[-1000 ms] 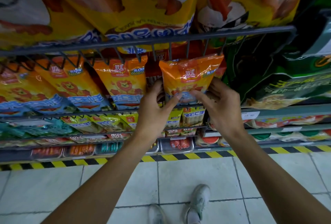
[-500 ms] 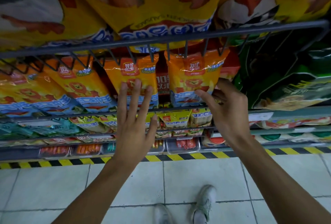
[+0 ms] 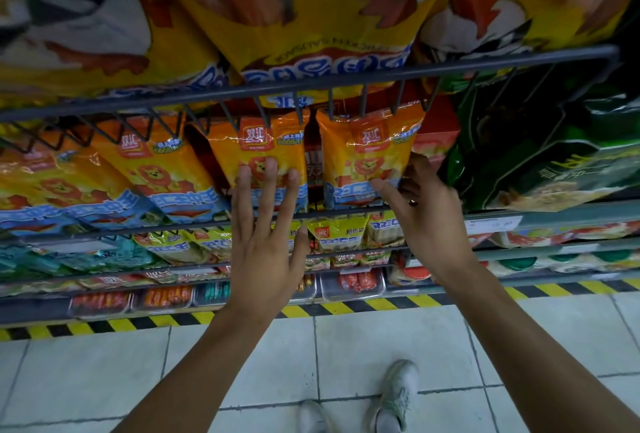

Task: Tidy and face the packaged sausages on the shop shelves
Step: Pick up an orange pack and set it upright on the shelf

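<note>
- Packaged sausages, the orange lion packs, stand in a row on the wire shelf [image 3: 207, 224] at about chest height; I'm working the two at the right end of that row.
- My left hand [image 3: 266, 252] is spread flat, fingers straight, fingertips [image 3: 270, 169] pressing the face of the left orange pack [image 3: 258, 152]. It holds nothing.
- My right hand [image 3: 429, 217] is on the right orange pack [image 3: 367, 152]: thumb across the lower front, fingers curled round its right edge, so it looks like a light grip.
- Both packs sit upright, labels forward, with a narrow gap between them showing a red pack [image 3: 313, 162] behind.
- Risk, as I judge it: push too hard with the flat hand and the soft pack could fold backward or slide behind its neighbour, since I can't see what backs it up.
- Risk: the tops sit right under the wire prongs [image 3: 363, 103] of the upper rail [image 3: 311, 82]; lifting the right pack could snag its seal there.
- Risk: tugging the right pack sideways could drag it against the red box [image 3: 438, 138] just beside it.
- Around: big yellow chicken-sausage bags [image 3: 311, 16] overhang from above, dark green bags [image 3: 540, 155] lie to the right, and smaller yellow-green packs [image 3: 337, 233] and trays of loose sausages [image 3: 356, 282] fill the lower shelves.
- The overhanging bags hide the pack tops, so I can't tell how level they are.
</note>
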